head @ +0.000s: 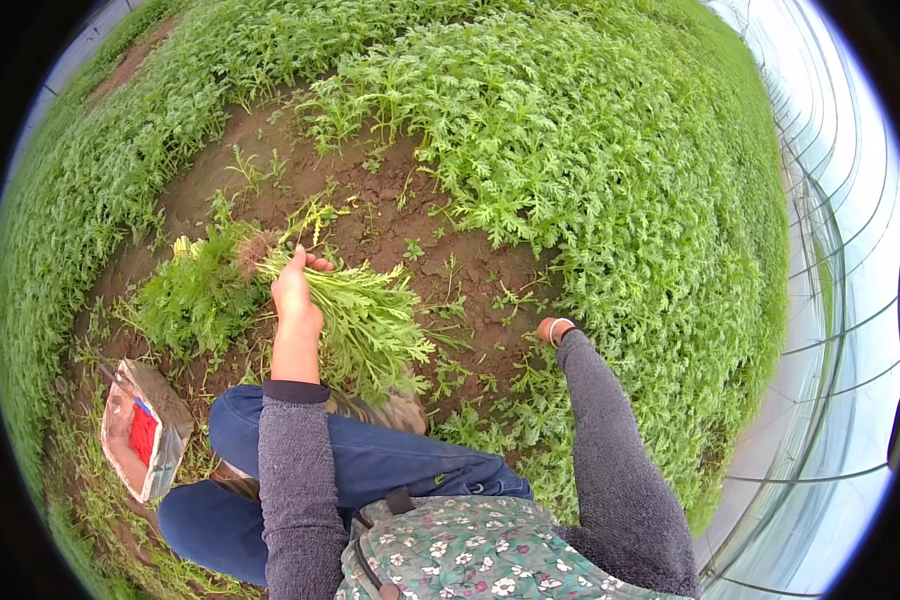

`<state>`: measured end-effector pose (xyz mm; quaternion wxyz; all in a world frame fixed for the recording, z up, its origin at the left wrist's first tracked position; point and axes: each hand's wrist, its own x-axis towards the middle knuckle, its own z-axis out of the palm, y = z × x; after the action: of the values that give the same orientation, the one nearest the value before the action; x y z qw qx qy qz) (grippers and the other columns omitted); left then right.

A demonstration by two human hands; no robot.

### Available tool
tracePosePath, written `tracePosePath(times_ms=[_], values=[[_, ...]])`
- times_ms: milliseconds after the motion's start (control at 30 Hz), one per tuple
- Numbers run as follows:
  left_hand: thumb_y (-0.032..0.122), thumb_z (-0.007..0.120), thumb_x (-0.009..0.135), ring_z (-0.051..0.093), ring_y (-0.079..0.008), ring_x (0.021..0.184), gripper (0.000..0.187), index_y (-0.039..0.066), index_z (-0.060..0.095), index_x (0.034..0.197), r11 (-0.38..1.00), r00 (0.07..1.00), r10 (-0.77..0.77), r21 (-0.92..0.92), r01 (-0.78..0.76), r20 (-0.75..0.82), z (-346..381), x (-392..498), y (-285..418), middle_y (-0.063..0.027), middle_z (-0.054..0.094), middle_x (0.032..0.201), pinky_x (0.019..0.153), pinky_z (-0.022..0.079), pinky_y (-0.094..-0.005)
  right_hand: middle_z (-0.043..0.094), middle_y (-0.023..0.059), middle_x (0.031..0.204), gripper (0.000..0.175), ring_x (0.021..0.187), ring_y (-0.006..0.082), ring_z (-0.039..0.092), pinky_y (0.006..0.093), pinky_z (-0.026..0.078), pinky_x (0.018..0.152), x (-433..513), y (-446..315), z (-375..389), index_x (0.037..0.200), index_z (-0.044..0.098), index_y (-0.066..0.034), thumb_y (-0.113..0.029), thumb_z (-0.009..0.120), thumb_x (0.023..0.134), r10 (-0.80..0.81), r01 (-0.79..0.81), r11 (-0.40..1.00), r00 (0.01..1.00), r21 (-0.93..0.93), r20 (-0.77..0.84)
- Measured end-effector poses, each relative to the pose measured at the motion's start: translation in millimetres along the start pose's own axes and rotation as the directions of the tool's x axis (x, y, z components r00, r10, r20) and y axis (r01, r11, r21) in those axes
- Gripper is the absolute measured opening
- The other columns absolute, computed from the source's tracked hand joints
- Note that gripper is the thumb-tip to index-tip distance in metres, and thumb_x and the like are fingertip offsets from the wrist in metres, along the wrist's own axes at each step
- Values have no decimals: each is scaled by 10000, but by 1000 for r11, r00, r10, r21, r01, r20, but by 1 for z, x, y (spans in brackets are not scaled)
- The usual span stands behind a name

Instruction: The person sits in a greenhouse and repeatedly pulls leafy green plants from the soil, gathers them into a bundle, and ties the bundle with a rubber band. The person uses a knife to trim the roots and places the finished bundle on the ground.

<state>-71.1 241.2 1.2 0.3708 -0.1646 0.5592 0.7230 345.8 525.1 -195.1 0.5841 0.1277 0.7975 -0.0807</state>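
My left hand (297, 289) grips a bunch of pulled leafy greens (364, 307), apparently garland chrysanthemum. Their brown roots (256, 253) point left and their leaves fan out to the right. Just left of this bunch, a heap of cut or pulled greens (199, 300) lies on the soil, with pale stem ends (185, 247) showing at its far side. At the edge of the standing crop (615, 202), my right hand (552, 330) reaches down low. A white band circles that wrist. Its fingers are mostly hidden, so whether they hold a stem cannot be seen.
An open-topped container (166, 442) with something red (142, 433) inside stands at the left, near my bent knees. Bare brown soil (375, 195) with scattered small plants stretches ahead. Dense greens also border the left side. A clear plastic greenhouse wall (832, 300) curves along the right.
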Motion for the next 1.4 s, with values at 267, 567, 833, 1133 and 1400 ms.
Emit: tracePosePath(times_ms=[267,567,833,1133,1400], values=[[262,580,939,598,-171,660,306,-3,656,807,864,949,308,438,-249,-67,3,-16,16,-66,608,574,810,419,-366,647,260,856,281,894,422,627,479,498,771,-138,-86,-141,999,633,-7,-244,506,918,499,271,663,535,698,-682],[141,677,856,568,-149,459,179,-34,644,850,859,933,359,392,-329,-3,-8,-5,-1,-71,619,619,491,423,-308,677,233,952,271,934,375,657,486,512,797,-32,-291,-125,1012,637,3,-169,486,868,172,144,864,817,482,-551],[214,612,910,596,-151,650,287,0,661,1095,813,932,-146,577,-78,333,-4,-6,-5,-26,609,671,760,465,-316,635,209,886,296,825,366,620,433,469,748,-124,-191,-167,1080,584,7,-239,491,945,337,527,473,633,707,-697],[289,632,909,541,-236,1193,474,17,558,1289,961,673,-271,227,154,688,14,-28,-21,-81,597,1277,1026,387,-368,643,213,846,256,806,392,638,455,486,691,-165,-238,-220,1156,538,-56,-223,473,973,323,784,472,273,404,-906],[325,612,912,500,-250,1256,464,-4,598,1240,918,630,-353,387,89,692,21,-29,-38,-115,598,1282,1127,274,-371,656,198,853,228,768,394,637,506,501,648,-155,-248,-190,1115,502,-57,-205,468,945,219,610,719,257,334,-941]])
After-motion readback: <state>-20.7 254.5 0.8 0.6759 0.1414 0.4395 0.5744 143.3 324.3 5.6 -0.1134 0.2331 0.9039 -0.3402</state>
